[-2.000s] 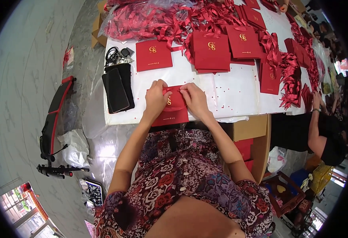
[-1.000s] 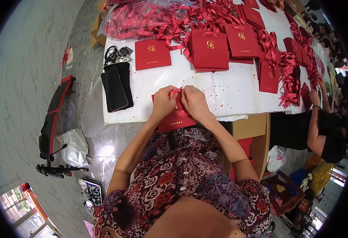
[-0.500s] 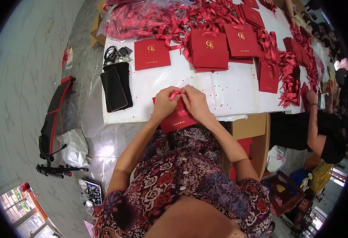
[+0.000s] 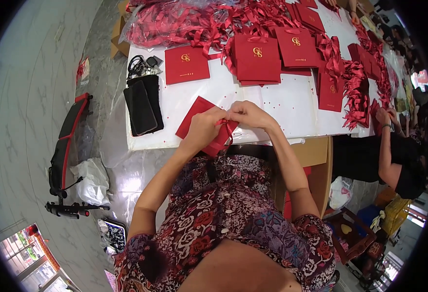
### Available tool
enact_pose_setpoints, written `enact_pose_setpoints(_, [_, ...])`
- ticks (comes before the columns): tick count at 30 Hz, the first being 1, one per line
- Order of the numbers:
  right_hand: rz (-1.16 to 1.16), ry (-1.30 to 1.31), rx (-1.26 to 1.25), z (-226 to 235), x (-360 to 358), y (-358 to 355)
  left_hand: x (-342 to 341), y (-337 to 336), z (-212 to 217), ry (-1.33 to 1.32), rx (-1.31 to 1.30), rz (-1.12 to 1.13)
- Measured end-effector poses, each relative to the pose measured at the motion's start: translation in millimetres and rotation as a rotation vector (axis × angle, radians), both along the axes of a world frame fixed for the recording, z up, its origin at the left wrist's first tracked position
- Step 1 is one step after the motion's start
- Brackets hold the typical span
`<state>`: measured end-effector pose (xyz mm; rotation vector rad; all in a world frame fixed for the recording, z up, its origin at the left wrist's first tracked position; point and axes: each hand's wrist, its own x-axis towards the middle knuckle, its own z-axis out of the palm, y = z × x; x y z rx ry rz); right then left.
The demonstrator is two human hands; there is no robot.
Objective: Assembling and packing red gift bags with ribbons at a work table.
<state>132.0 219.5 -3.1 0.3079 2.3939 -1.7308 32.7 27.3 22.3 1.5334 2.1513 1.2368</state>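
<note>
A small red gift bag point(image 4: 193, 113) lies tilted at the front edge of the white table, partly hidden under my left hand. My left hand point(image 4: 205, 128) is closed at the bag's right-hand edge, with a red ribbon point(image 4: 230, 131) coming out by its fingertips. Beside it my right hand point(image 4: 251, 116) pinches the ribbon, fingertips almost touching those of the left. The ribbon's loose part hangs down over the bag toward me. My fingers hide where the ribbon meets the bag.
Stacked red gift bags point(image 4: 257, 58) and one single bag point(image 4: 187, 64) lie farther back. Behind them is a heap of red ribbons point(image 4: 175, 27) in clear plastic. A black phone point(image 4: 141, 109) rests at left. At right, a co-worker's arm point(image 4: 385, 151) reaches to the table; an open carton point(image 4: 316, 151) stands below.
The gift bag has turned and shifted left, its printed front no longer showing. My right hand has moved right and slightly down, and the ribbon now hangs loose between the hands.
</note>
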Motion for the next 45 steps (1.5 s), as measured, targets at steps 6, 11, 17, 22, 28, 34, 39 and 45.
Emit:
enact_pose_setpoints(6, [-0.128, 0.082, -0.219, -31, -1, -6, -1, 4, -7, -0.06, 0.027, 0.03])
enact_pose_setpoints(11, [-0.346, -0.018, -0.178, -20, -4, -25, -8, 6, -16, -0.118, 0.001, 0.046])
enact_pose_setpoints(17, [-0.535, 0.087, 0.233, -24, -6, -22, -4, 5, -21, -0.401, -0.126, -0.064])
enact_pose_setpoints(22, [-0.63, 0.148, 0.47, -7, 2, -14, 0, 4, -35, -0.081, 0.109, 0.322])
enact_pose_setpoints(28, [-0.612, 0.314, 0.09, 6, 7, -53, -1, -8, -29, -0.114, 0.092, 0.414])
enact_pose_setpoints(34, [-0.645, 0.299, -0.011, 5, -9, -89, 10, -10, -16, -0.152, -0.005, 0.42])
enact_pose_setpoints(39, [-0.629, 0.381, -0.183, -22, -7, -76, 0, -22, -9, 0.051, 0.098, 0.305])
enact_pose_setpoints(45, [-0.465, 0.203, 0.083, 7, -7, -76, -31, -38, -31, 0.182, -0.055, 0.345])
